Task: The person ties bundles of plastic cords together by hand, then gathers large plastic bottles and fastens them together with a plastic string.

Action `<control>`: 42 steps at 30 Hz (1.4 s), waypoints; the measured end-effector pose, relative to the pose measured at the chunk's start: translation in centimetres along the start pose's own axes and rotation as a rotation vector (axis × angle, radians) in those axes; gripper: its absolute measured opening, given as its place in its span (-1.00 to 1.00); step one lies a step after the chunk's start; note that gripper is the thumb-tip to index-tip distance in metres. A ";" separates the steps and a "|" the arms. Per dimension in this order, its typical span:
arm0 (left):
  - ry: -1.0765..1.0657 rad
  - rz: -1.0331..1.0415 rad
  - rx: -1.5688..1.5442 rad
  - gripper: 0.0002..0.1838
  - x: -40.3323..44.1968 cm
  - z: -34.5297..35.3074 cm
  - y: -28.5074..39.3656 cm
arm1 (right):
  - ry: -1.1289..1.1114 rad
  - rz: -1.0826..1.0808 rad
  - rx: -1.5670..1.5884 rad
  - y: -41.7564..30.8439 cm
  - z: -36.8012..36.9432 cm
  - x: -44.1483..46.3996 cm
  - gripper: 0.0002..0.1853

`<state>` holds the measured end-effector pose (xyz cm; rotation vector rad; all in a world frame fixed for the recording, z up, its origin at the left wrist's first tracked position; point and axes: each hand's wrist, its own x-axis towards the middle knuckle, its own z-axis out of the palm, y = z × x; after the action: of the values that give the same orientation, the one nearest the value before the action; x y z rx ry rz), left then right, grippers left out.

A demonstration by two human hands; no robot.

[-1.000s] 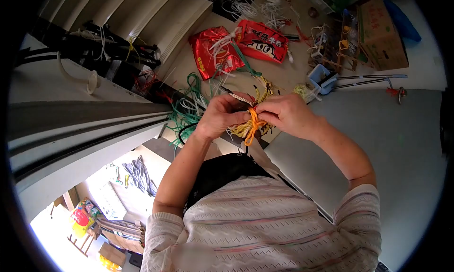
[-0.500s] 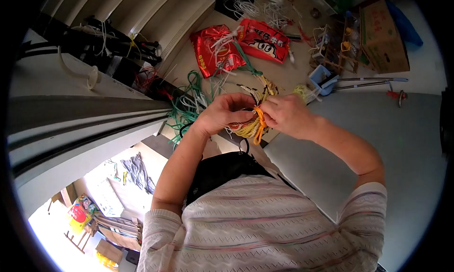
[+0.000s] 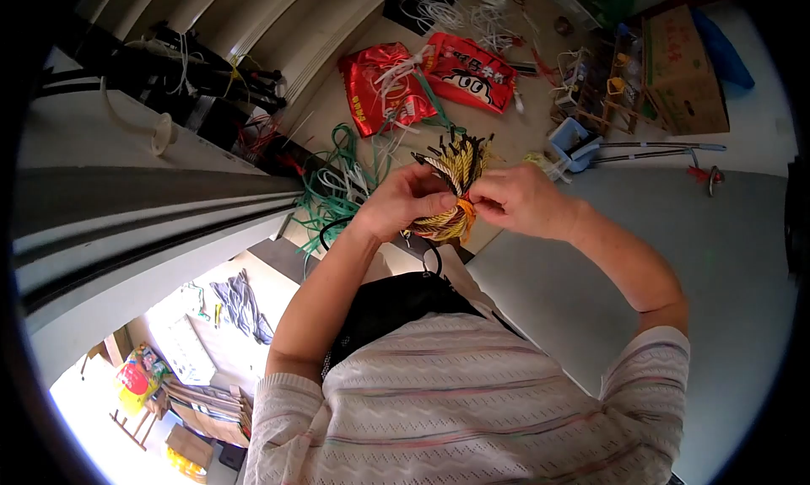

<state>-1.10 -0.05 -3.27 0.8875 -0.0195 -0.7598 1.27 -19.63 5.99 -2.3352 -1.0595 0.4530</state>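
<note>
I see cord bundle (image 3: 443, 225) at frame ctr, orange tie (image 3: 467, 215) round its middle. L hand (image 3: 405, 202): fingers clamped on bundle. R hand (image 3: 525, 200): fingers curled at tie, can't tell if pinching. Red bags (image 3: 390, 93) upper ctr.

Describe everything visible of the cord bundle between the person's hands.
The cord bundle is of thin twisted strands, yellow, pale and dark, apparently textile. An orange tie cinches its middle; above, dark-tipped ends fan out, while below, the strands bulge in a rounded mass. It is held up in front of the body. The left hand grips it; the right hand is at the tie, its exact grip unclear.
</note>
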 end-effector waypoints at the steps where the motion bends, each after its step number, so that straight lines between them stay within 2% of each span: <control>1: 0.009 0.008 0.066 -0.58 0.0 -0.2 0.0 | -0.010 0.026 0.030 0.2 -0.1 0.0 -0.90; 7: -0.094 0.082 0.154 -0.54 -0.2 0.5 1.1 | -0.099 0.227 0.279 -0.5 -1.2 0.6 -0.87; 11: -0.082 -0.010 -0.056 -0.54 0.1 2.0 1.1 | -0.178 0.298 0.335 -0.5 -1.0 1.1 -0.86; 14: -0.116 -0.008 -0.018 -0.55 0.1 1.7 0.7 | -0.302 0.537 0.607 -0.2 -0.9 0.7 -0.92; 16: -0.136 0.014 0.052 -0.56 -0.2 1.3 0.7 | -0.286 0.566 0.647 0.5 -0.8 0.5 -0.92; 20: -0.045 0.046 -0.013 -0.61 -0.2 0.4 -0.1 | -0.252 0.547 0.714 0.5 -0.7 0.1 -0.93; 23: -0.048 0.042 -0.077 -0.61 -0.3 0.7 0.1 | -0.114 0.606 0.737 0.4 -0.6 0.0 -0.94; 32: 0.031 0.015 -0.134 -0.60 0.0 0.0 -0.8 | 0.196 0.647 1.085 5.0 0.8 -0.3 -0.90; 35: 0.166 -0.020 0.004 -0.61 0.5 -3.4 -2.4 | 0.361 0.721 1.127 6.9 3.7 -0.2 -0.90; 38: 0.348 -0.004 0.064 -0.61 0.2 -8.2 -4.7 | 0.285 0.874 0.849 13.4 12.2 -4.4 -0.82; 40: 0.456 -0.002 0.097 -0.62 0.5 -12.3 -9.1 | 0.093 0.775 0.378 17.8 21.5 -10.9 -0.77; 41: 0.509 -0.012 0.112 -0.62 0.4 -14.0 -11.3 | 0.075 0.844 0.330 17.0 24.3 -13.0 -0.65; 42: 0.561 -0.019 0.127 -0.62 0.5 -15.3 -13.6 | -0.097 0.956 0.352 16.5 26.7 -14.6 -0.67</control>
<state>-3.87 4.88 -22.90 1.1989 0.4406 -0.5099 -11.63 -31.18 -24.02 -2.3586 0.1864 1.0018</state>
